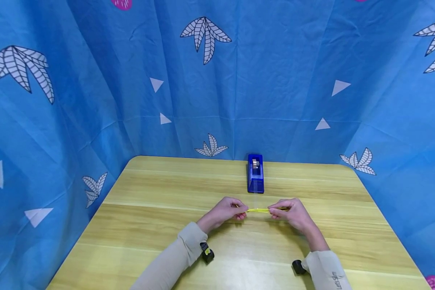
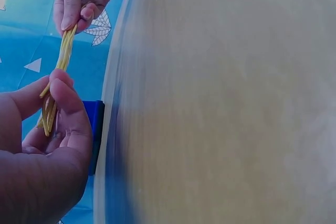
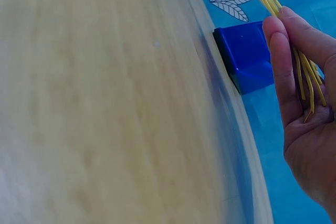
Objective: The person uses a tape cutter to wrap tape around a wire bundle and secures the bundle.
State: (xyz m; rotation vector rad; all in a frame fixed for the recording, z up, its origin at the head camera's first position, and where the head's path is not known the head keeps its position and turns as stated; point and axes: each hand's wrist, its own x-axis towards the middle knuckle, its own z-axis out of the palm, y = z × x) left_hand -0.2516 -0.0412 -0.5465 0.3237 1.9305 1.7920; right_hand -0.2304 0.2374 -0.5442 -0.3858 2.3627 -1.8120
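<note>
Both hands hold one bundle of thin yellow wire-like strands [image 1: 258, 210], stretched level between them above the table. At its left end, the left hand [image 1: 229, 209] pinches it between thumb and fingertips, and loose tips stick out in the left wrist view. The right hand [image 1: 291, 213] pinches the other end; several strand ends hang into its palm in the right wrist view. Just beyond the bundle stands a blue tape dispenser [image 1: 255, 174] with a small roll in it. A faint clear strip of tape [image 1: 255, 199] runs from its front toward the strands.
The wood-grain table [image 1: 159, 185] has rounded far corners. Blue patterned cloth [image 1: 282, 80] hangs behind it and on both sides. Black wrist cameras [image 1: 208, 253] sit at both sleeves, low over the tabletop.
</note>
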